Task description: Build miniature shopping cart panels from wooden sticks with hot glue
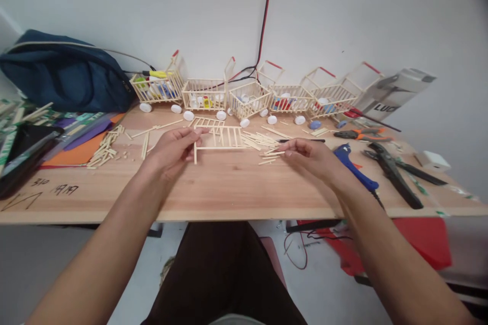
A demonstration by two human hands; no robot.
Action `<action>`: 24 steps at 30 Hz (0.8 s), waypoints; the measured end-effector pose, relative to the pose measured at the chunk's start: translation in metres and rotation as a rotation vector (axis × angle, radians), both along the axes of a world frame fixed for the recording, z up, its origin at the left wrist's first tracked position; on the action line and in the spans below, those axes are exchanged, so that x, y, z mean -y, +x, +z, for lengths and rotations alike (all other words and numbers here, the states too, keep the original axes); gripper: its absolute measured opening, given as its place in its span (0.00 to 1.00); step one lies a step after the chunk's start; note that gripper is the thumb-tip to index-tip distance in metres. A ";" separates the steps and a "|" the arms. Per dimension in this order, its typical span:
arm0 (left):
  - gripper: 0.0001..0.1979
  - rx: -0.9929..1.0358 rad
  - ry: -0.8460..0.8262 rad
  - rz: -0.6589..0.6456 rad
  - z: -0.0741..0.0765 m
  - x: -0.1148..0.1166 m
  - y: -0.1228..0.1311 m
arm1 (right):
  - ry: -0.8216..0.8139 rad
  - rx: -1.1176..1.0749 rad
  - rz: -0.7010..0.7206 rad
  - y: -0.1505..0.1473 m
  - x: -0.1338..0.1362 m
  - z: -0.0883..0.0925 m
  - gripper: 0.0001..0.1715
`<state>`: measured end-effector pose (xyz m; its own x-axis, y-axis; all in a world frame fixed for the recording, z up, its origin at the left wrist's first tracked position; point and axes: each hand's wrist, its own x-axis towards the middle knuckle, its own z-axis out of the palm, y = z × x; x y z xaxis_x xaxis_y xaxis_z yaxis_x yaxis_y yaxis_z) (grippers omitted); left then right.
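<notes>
Because it is built of thin sticks, the pale frame (223,148), at 12 o'clock near the middle of the surface (229,190), can be judged light and stiff yet fragile, best taken by a rail close to a joint. Its 9 o'clock end is pinched in the left hand (171,151), while the right hand (310,157) is held narrow at 3 o'clock beside loose sticks (264,140), whether one is gripped being impossible to tell; beyond, at 12 o'clock, stick carts (249,103) are lined up.

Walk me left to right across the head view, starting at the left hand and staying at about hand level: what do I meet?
Left hand, stick frame, loose sticks, right hand, blue glue gun, black hand tool, white block.
</notes>
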<state>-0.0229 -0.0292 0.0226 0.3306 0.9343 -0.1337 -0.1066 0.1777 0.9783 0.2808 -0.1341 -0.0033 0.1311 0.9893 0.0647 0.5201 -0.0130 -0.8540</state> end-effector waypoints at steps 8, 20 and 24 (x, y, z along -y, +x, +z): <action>0.10 0.057 -0.021 0.007 0.002 -0.001 0.000 | 0.125 0.397 0.087 -0.024 0.005 -0.003 0.10; 0.09 0.040 -0.030 0.029 0.002 -0.001 0.001 | 0.153 0.739 0.253 -0.009 -0.004 0.005 0.13; 0.07 0.058 -0.026 0.019 0.000 -0.002 0.001 | 0.199 0.756 0.237 -0.006 -0.005 0.012 0.14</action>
